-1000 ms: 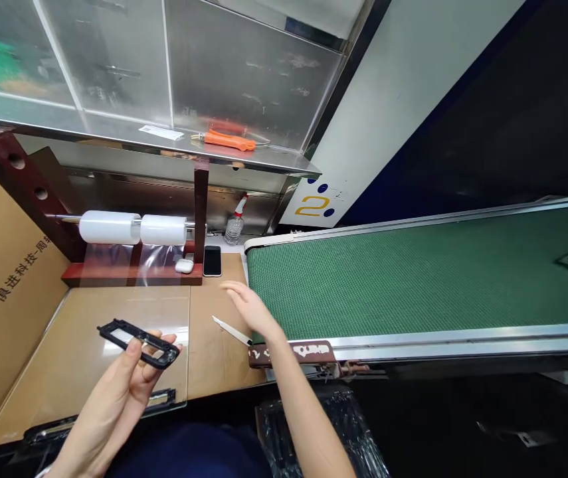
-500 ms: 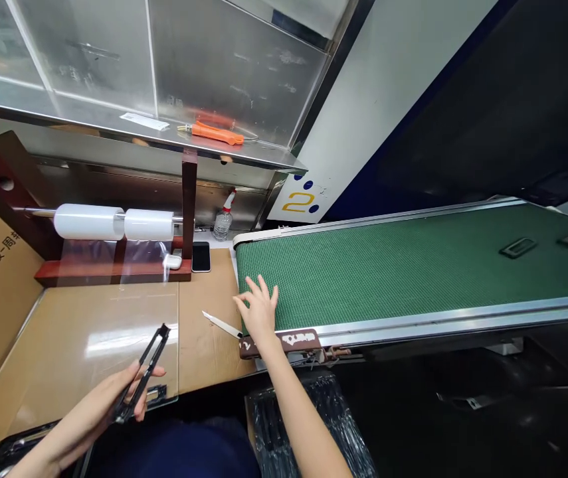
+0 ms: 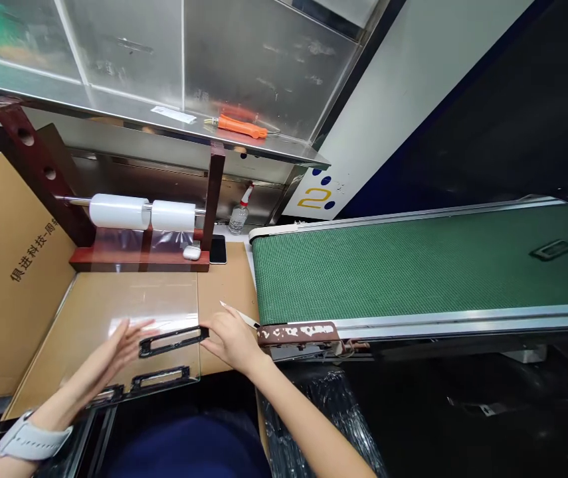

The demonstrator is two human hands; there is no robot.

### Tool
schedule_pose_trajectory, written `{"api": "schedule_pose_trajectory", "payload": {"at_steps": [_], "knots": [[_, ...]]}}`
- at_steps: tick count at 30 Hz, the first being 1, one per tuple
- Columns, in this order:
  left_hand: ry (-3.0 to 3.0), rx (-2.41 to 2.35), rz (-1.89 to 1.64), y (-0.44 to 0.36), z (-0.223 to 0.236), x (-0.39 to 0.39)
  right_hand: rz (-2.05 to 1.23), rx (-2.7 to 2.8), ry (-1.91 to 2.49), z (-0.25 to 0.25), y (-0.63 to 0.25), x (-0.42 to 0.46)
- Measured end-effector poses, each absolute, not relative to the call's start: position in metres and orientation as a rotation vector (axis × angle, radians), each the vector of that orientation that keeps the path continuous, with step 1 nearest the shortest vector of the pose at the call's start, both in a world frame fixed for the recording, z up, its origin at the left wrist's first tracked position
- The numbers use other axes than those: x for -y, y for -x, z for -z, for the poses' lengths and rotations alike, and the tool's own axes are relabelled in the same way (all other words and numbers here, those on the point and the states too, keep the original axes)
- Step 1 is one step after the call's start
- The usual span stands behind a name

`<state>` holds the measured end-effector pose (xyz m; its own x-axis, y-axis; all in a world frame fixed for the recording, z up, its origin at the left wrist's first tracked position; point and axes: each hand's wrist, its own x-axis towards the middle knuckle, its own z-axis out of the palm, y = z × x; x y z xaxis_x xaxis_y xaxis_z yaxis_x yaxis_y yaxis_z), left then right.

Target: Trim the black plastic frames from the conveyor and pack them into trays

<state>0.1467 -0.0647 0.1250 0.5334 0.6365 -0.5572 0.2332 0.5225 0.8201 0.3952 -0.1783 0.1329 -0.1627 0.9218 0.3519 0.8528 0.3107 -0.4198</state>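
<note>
A thin black rectangular frame point(image 3: 173, 340) is held above the clear sheet on the work table, its long open middle showing the surface below. My right hand point(image 3: 228, 338) pinches the frame's right end between thumb and fingers. At the other end is my left hand point(image 3: 123, 346), its fingers stretched out and slightly blurred; whether it touches the frame is unclear. Two similar black frames point(image 3: 161, 378) lie along the front edge of the clear sheet point(image 3: 114, 292). A white-bladed knife point(image 3: 240, 313) lies just behind my right hand, partly covered by it.
A green conveyor belt point(image 3: 388, 265) runs off to the right, carrying a black frame point(image 3: 551, 250). Two film rolls point(image 3: 119, 212) hang on a stand at the back, near a phone point(image 3: 218, 249) and a spray bottle point(image 3: 238, 216). A cardboard box point(image 3: 9, 279) stands left.
My right hand has come from the belt leftward onto the frame's right end. The frame, earlier upright in my left hand, is now nearly level, and the left fingers have opened out.
</note>
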Motion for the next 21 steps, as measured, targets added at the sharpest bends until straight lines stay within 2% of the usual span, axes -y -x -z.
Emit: {"api": "schedule_pose_trajectory", "payload": {"at_steps": [3,7,14,21], "knots": [[-1.125,-1.154,-0.561,-0.146,-0.086,0.044,-0.183,1.937,1.654,-0.111,-0.389,0.183],[-1.139,-1.129,-0.499,-0.149,-0.052,0.036,-0.267,1.867,1.755,-0.087,-0.376,0.187],[-1.001,-0.962,-0.152,-0.136,-0.048,0.036,-0.421,1.870,1.903,-0.054,-0.354,0.186],[-0.913,-0.923,-0.048,-0.129,-0.053,0.039,-0.482,1.917,1.902,-0.040,-0.343,0.182]]}}
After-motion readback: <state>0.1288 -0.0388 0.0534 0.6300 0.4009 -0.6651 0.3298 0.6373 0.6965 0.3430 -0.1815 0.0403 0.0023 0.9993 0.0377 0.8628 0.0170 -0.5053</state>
